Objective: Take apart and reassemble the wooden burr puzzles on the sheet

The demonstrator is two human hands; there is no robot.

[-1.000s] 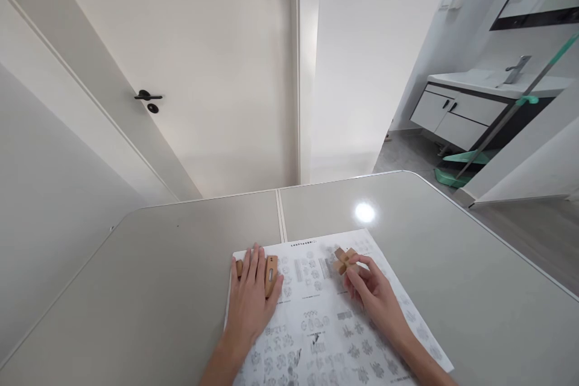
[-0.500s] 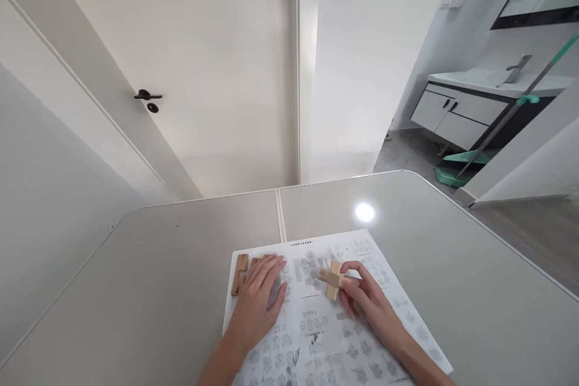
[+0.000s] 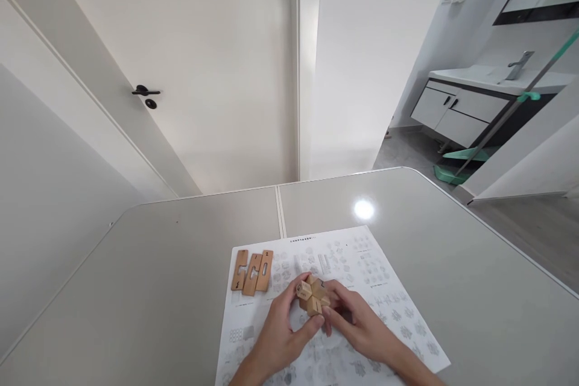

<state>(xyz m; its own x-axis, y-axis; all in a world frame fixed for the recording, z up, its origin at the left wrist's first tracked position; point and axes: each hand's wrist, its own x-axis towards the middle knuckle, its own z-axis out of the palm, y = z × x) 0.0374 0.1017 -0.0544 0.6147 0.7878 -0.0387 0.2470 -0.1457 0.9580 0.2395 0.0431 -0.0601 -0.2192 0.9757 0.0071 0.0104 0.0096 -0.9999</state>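
Note:
An interlocking wooden burr puzzle (image 3: 313,297) is held over the lower middle of a printed sheet. Dark marks show on several of its ends. My left hand (image 3: 287,329) grips it from the left, thumb along the near side. From the right, my right hand (image 3: 357,316) closes its thumb and fingers on the same puzzle. Three flat wooden pieces with cut-out slots (image 3: 252,272) lie side by side at the sheet's upper left, numbered in dark ink. The printed sheet (image 3: 266,313) carries many small diagrams; its lower part is covered by my hands.
The grey table (image 3: 136,289) has a seam running to its far edge and a bright light reflection. Beyond it stand a white door (image 3: 226,72) with a black handle, a washbasin cabinet (image 3: 461,102) and a green dustpan (image 3: 450,174).
My left hand has left the flat wooden pieces and moved right onto the puzzle. My right hand has brought the puzzle nearer and turned it, so several ends now face up.

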